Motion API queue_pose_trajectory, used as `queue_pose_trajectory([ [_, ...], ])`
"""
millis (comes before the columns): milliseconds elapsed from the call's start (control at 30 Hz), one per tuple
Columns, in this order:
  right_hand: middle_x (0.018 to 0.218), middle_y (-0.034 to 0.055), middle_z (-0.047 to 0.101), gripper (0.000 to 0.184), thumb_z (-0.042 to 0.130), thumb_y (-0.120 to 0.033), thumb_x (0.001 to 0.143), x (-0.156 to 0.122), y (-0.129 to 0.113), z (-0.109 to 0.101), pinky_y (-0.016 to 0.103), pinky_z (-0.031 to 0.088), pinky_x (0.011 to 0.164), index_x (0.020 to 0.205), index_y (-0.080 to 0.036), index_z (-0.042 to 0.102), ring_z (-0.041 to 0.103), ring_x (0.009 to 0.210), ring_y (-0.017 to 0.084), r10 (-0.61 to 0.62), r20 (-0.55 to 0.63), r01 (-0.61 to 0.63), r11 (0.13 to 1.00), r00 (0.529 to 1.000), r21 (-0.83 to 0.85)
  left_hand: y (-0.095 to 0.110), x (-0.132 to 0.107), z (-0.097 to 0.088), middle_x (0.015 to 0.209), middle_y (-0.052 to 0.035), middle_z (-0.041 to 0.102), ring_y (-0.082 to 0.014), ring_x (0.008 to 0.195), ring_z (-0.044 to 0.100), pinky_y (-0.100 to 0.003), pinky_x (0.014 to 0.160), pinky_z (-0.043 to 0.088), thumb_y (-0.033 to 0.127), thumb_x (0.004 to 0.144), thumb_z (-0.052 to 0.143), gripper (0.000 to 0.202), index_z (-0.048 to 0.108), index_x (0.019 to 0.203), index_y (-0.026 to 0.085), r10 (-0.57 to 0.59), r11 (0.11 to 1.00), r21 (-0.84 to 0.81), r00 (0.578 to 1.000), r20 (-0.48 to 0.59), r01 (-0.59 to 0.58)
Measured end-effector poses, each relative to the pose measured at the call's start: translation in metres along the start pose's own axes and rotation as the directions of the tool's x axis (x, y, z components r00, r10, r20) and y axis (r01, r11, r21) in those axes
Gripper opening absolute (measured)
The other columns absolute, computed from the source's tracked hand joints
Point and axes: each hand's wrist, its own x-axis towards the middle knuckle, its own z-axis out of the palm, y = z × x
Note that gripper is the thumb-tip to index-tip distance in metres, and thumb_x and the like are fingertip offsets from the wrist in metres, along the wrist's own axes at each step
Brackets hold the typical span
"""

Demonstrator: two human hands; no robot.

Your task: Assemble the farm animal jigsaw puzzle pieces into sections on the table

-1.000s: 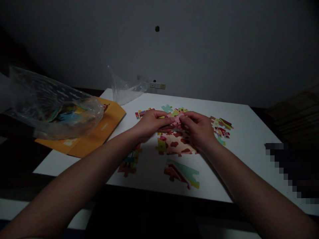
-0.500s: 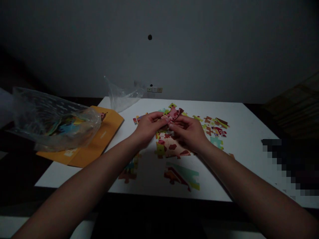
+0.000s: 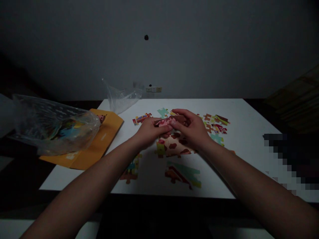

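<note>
- Pink puzzle pieces are held at the centre of the frame, raised in front of the other pieces; their exact number cannot be told.
- The pieces are pinched on the left by the left hand, its grip closed narrowly with the thumb on top.
- The right side is held by the right hand, thumb pressed near the left thumb, fingers curved behind.
- Directly below the hands, a joined section with brown cow patches is seen, partly covered by the right hand.
- At lower centre, a green and red section is laid apart.
- At lower left of centre, a section is partly hidden by the left forearm.
- Right of the right hand, loose pieces are scattered across the white tabletop.
- At left, an orange folder is overlapped by a clear bag containing colourful contents.
- Behind it, a second clear bag is noted.
- Wall sockets are visible at upper centre.
</note>
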Motion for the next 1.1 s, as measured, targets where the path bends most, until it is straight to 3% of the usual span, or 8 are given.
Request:
queue_pose_trajectory([
  [167, 0.099, 0.0056, 0.086, 0.037, 0.099, -0.048, 0.080, 0.001, 0.000, -0.002, 0.039, 0.067, 0.077, 0.108, -0.027, 0.086, 0.079, 0.088, 0.023, 0.028, 0.010, -0.028, 0.998, 1.000, 0.062, 0.009, -0.002, -0.003, 0.089, -0.0107, 0.083, -0.0189, 0.076, 0.080, -0.031, 0.075, 0.068, 0.040, 0.079, 0.101, 0.044, 0.079, 0.104, 0.011, -0.042, 0.994, -0.100, 0.995, 0.093, 0.051],
  [333, 0.098, 0.0058, 0.083, 0.039, 0.098, -0.048, 0.083, -0.005, -0.002, -0.005, 0.034, 0.063, 0.059, 0.116, -0.029, 0.089, 0.074, 0.076, 0.020, 0.111, 0.044, -0.111, 0.994, 0.993, 0.004, 0.010, -0.002, -0.009, 0.089, -0.0161, 0.083, -0.0226, 0.075, 0.082, -0.033, 0.070, 0.069, 0.037, 0.091, 0.085, 0.030, 0.078, 0.101, 0.009, -0.072, 0.977, -0.188, 0.986, 0.153, 0.101],
  [533, 0.086, 0.0035, 0.079, 0.047, 0.101, -0.049, 0.079, -0.005, -0.004, -0.010, 0.031, 0.058, 0.049, 0.120, -0.028, 0.088, 0.072, 0.064, 0.018, 0.204, 0.107, -0.208, 0.978, 0.973, 0.031, 0.006, -0.002, -0.014, 0.079, -0.0170, 0.081, -0.0233, 0.070, 0.080, -0.032, 0.067, 0.067, 0.046, 0.089, 0.088, 0.041, 0.079, 0.097, 0.007, -0.058, 0.983, -0.160, 0.974, 0.221, 0.094],
  [700, 0.093, 0.0058, 0.082, 0.048, 0.100, -0.049, 0.079, -0.004, -0.005, -0.011, 0.030, 0.055, 0.045, 0.121, -0.029, 0.088, 0.076, 0.067, 0.021, 0.248, 0.103, -0.252, 0.967, 0.963, 0.023, 0.003, -0.001, -0.018, 0.082, -0.0166, 0.082, -0.0220, 0.071, 0.080, -0.032, 0.070, 0.067, 0.050, 0.091, 0.089, 0.043, 0.079, 0.098, 0.008, -0.038, 0.981, -0.175, 0.972, 0.233, 0.080],
  [967, 0.102, 0.0051, 0.083, 0.044, 0.098, -0.050, 0.081, -0.005, -0.003, -0.011, 0.037, 0.062, 0.059, 0.119, -0.030, 0.088, 0.074, 0.070, 0.019, 0.214, 0.130, -0.218, 0.976, 0.968, 0.018, 0.004, 0.000, -0.019, 0.087, -0.0179, 0.082, -0.0233, 0.074, 0.082, -0.033, 0.073, 0.068, 0.037, 0.101, 0.079, 0.029, 0.079, 0.104, 0.007, -0.095, 0.968, -0.204, 0.966, 0.241, 0.146],
  [1100, 0.110, 0.0083, 0.086, 0.050, 0.082, -0.073, 0.092, 0.000, 0.001, -0.010, 0.043, 0.066, 0.080, 0.115, -0.029, 0.089, 0.080, 0.097, 0.028, 0.185, 0.092, -0.189, 0.981, 0.978, 0.040, 0.010, -0.003, -0.012, 0.098, -0.0206, 0.084, -0.0239, 0.077, 0.083, -0.035, 0.074, 0.070, 0.026, 0.106, 0.070, 0.022, 0.079, 0.108, 0.006, -0.133, 0.949, -0.259, 0.975, 0.176, 0.177],
])
